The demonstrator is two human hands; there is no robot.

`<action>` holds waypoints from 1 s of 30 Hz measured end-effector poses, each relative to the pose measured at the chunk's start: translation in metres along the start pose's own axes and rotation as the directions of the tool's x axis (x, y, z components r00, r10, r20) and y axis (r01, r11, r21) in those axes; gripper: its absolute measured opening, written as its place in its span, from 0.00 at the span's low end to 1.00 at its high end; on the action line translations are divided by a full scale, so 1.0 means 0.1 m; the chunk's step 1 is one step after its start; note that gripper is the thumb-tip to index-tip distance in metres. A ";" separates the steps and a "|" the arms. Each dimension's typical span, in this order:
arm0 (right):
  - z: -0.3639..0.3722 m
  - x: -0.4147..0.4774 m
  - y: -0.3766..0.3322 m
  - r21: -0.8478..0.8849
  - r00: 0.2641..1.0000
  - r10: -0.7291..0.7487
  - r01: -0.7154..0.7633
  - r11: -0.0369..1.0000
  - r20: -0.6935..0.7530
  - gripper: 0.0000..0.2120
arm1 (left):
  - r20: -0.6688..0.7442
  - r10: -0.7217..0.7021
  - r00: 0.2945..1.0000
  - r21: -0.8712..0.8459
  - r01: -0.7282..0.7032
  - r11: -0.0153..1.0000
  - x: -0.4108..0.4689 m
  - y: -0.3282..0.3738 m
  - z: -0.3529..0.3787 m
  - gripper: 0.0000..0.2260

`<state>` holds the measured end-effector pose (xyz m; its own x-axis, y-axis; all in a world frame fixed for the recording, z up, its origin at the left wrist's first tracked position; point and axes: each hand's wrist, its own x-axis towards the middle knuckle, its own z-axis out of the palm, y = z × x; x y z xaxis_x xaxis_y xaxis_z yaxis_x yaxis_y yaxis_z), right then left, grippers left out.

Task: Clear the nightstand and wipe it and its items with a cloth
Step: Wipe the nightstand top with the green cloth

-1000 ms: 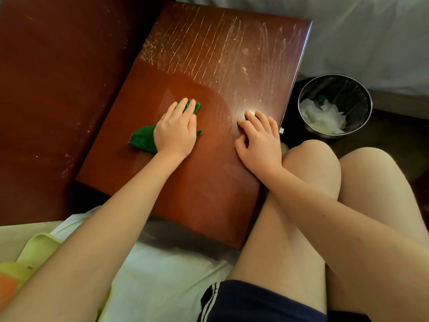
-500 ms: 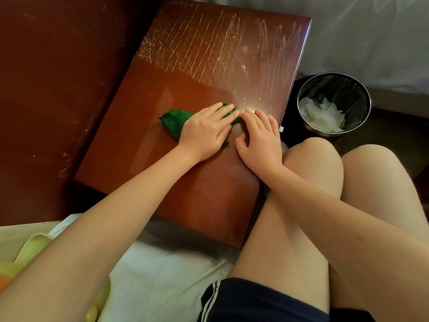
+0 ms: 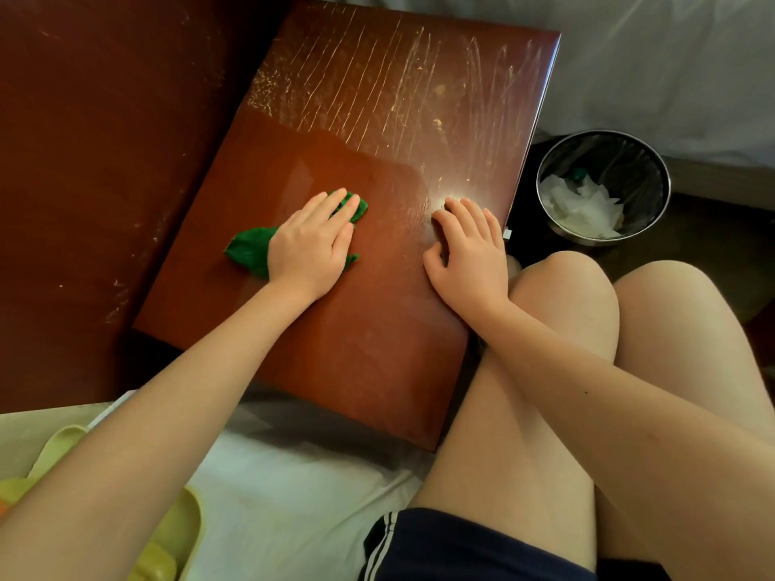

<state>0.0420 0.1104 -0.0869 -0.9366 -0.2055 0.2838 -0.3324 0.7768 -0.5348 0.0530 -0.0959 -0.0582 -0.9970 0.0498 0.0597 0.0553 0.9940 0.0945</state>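
Far left: dark red-brown wood panel (image 3: 105, 161), scuffed, running along the nightstand's left edge.
Bottom left: yellow-green object (image 3: 172, 534) on white bedding (image 3: 293, 488). It's cut off by the frame, can't tell what it is.
Left hand (image 3: 310, 247): palm down, fingers straight and close together, pressing the green cloth (image 3: 249, 251) flat onto the nightstand (image 3: 369, 350) top, left of centre. Pressing only, fingers not curled round it. Cloth is bunched; 1 end sticks out left of my wrist, a bit shows past the fingertips.
Top surface: near half glossy, far half covered in pale streaks (image 3: 377, 77).
Right hand (image 3: 469, 255): palm down on bare wood close to the right edge, fingers slightly bent and spread, holding nothing. Bare wood between it and the cloth.
My 2 bare knees (image 3: 562, 312) sit just right of the nightstand; dark shorts (image 3: 461, 547) with white stripes lower down.
Far right, on the floor: round metal bin (image 3: 595, 241) with a liner, white tissue (image 3: 583, 207) inside, just beside the nightstand's right edge.
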 end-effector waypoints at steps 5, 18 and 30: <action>0.01 -0.01 0.00 -0.019 1.000 -0.003 0.003 1.000 -0.017 0.19 | -0.007 -0.075 0.997 -0.021 0.075 0.997 0.32 0.30 0.07 0.18; -0.01 -0.03 -0.03 -0.019 0.990 0.097 -0.099 0.995 -0.103 0.19 | -0.067 0.389 0.919 -0.020 -0.391 0.920 0.57 0.54 0.18 0.17; 0.01 -0.03 -0.01 -0.004 0.992 0.094 -0.095 0.996 -0.086 0.18 | -0.018 0.255 0.967 -0.042 -0.256 0.966 0.08 0.01 0.05 0.17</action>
<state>0.0449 0.1095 -0.0873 -0.9506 -0.0794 0.3001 -0.2419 0.7952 -0.5559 0.0451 -0.0936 -0.0629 -0.9487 0.3003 0.0993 0.3109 0.9431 0.1177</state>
